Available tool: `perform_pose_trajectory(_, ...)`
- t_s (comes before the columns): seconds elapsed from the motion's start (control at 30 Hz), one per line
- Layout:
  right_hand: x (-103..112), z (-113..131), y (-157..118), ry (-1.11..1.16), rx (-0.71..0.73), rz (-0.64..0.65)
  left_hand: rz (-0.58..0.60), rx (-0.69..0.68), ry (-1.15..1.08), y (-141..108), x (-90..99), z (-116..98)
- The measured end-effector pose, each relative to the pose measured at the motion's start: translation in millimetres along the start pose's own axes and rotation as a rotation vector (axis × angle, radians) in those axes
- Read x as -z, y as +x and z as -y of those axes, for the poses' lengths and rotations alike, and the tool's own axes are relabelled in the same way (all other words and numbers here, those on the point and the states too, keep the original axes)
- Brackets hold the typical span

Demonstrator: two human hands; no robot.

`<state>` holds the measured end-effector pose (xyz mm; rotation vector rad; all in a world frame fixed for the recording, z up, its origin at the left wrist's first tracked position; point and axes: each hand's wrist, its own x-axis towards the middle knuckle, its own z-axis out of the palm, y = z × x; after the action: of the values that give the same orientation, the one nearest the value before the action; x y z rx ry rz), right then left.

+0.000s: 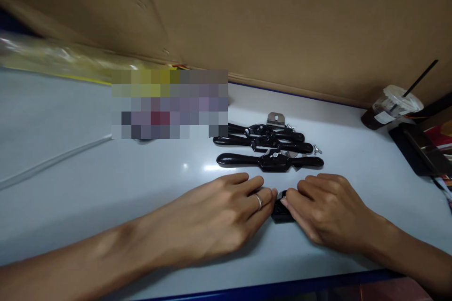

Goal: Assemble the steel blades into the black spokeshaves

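A black metal tool body [283,214] lies on the white table near its front edge, between my two hands. My left hand [235,211], with a ring on one finger, is closed around the tool's left side. On the right side my right hand [326,207] is closed too, its thumb and index finger at the middle of the tool. Both ends of the tool are hidden under my hands. Just beyond them lie three similar black two-handled tools, the nearest one [238,160] apart from my fingers.
A metal blade plate [276,119] and small wing screws [317,149] lie by the tools. A plastic cup [384,110] with a straw and a black object [418,153] stand at the right. Cardboard [264,23] rises behind the table; part of the left is pixelated.
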<state>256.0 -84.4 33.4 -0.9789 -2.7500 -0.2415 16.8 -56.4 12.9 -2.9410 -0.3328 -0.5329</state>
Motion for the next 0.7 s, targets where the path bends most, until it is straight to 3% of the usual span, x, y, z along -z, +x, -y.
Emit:
perform_pose_trajectory(0.5,-5.0,15.2,2.3,0.093,-0.205,0.083,-0.007,0.045,-0.046,3.6,1.3,-5.8)
perform_pose_trajectory(0.63,-0.4,-7.0,2.0,0.241,-0.216,0.021,0.001,0.044,-0.020,1.5,-0.6,-3.2)
perform_pose_trajectory(0.7,6.3,-26.7,0.0,0.191,-0.315,-0.057,0.022,0.022,0.010,0.4,-1.0,0.9)
